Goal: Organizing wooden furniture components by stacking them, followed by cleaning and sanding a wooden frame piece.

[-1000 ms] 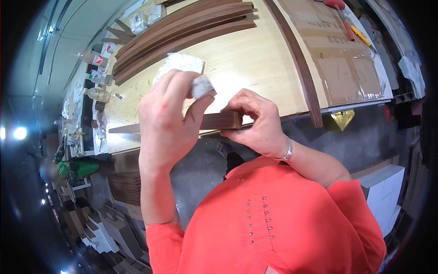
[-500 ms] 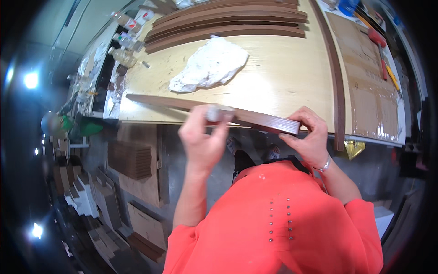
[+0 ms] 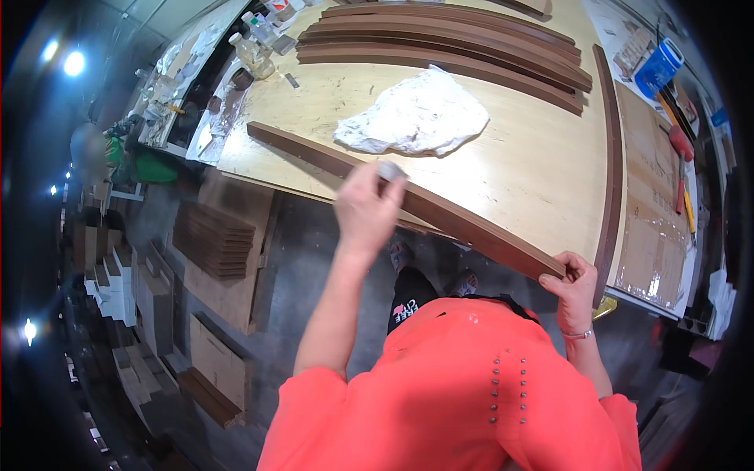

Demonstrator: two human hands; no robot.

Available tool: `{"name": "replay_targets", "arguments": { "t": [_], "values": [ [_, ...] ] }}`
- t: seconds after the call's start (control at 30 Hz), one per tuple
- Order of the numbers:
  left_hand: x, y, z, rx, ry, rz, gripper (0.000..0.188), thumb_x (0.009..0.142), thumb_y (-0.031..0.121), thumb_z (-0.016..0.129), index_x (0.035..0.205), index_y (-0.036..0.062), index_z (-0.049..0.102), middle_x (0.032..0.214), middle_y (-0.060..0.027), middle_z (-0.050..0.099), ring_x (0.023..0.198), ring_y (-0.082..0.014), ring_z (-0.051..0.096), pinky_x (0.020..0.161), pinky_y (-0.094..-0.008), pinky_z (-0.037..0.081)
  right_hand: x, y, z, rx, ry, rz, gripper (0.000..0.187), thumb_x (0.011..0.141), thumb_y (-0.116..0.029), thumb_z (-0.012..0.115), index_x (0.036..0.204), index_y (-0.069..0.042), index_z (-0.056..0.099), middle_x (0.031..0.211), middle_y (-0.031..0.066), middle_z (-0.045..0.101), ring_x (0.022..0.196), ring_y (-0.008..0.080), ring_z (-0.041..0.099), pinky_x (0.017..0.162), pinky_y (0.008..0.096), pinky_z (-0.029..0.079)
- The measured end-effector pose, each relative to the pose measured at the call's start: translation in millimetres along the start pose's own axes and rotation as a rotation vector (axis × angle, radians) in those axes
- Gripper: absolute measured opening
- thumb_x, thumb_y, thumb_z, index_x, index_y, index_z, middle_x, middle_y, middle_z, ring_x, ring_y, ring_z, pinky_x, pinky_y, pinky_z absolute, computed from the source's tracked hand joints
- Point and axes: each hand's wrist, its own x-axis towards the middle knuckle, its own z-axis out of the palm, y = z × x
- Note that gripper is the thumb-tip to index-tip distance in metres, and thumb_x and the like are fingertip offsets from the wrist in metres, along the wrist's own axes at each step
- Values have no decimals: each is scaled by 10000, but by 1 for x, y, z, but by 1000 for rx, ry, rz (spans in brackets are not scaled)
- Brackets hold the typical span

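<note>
A long dark brown wooden strip (image 3: 463,224) lies slanted along the near edge of a light wooden workbench (image 3: 534,165). My left hand (image 3: 365,208) is closed on a small grey block (image 3: 389,170) and presses it against the middle of the strip. My right hand (image 3: 572,281) grips the strip's near right end at the bench edge. A crumpled white cloth (image 3: 416,118) lies on the bench just beyond the strip.
Several more dark curved strips (image 3: 455,43) are stacked at the far side of the bench, and one (image 3: 613,157) runs down its right side. Bottles (image 3: 251,47) stand at the far left corner. Hand tools (image 3: 679,165) lie on the right. Wood pieces (image 3: 212,239) are stacked on the floor at left.
My left hand with the grey block has slid along the strip towards its left part. My right hand has shifted to the strip's right end. The view has tilted, showing more of the bench.
</note>
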Motion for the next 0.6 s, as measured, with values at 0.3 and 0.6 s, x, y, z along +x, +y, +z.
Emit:
{"name": "replay_targets", "arguments": {
  "t": [0.3,0.6],
  "values": [
    [70,-148,-48,199,85,-170,221,777,228,701,869,51,604,828,-138,641,743,-329,628,668,-412,487,9,-5,6,-62,160,39,283,572,-2,725,837,-9,628,756,-17,595,684,51,532,613,193,413],
    [181,-327,-114,346,149,-338,257,794,245,690,899,31,593,847,-179,669,823,-386,635,718,-469,483,-10,-19,8,-176,238,142,363,549,-76,773,878,-12,634,759,-11,625,653,73,565,567,203,424]
  ]
}}
